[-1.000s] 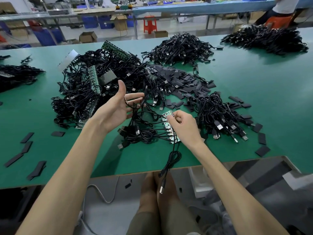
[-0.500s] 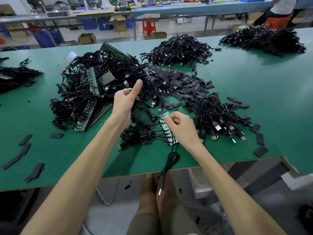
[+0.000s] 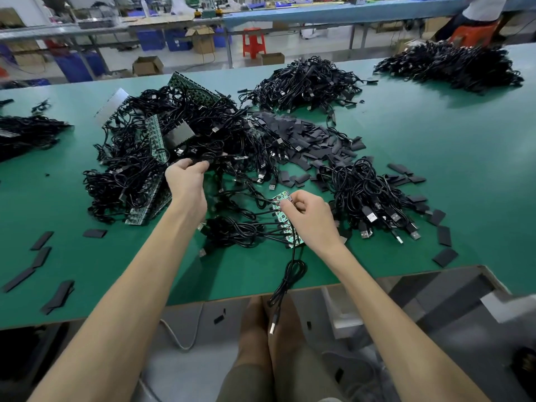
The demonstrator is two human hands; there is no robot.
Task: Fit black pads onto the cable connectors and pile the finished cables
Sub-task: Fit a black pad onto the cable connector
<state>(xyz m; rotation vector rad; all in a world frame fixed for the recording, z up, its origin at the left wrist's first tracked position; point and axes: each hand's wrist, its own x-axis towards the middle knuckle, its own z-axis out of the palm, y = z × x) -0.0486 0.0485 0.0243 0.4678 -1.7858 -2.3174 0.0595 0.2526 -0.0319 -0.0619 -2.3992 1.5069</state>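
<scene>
Black cables (image 3: 232, 230) (tangled, USB-ended).

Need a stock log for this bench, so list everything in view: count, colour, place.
table: one, green, fills view.
tangled cables: one big heap, black, centre-left.
cable piles: four more, black; far centre, far right, left edge, beside right hand.
pad heap: one, black, centre.
loose pads: many, black, front left and right.
board strip: one under right hand, green; more in the tangle.
hanging cable: one, black, over front edge.
stool: one, red, background floor.
left hand: grips tangled cables.
right hand: pinches board strip.
</scene>
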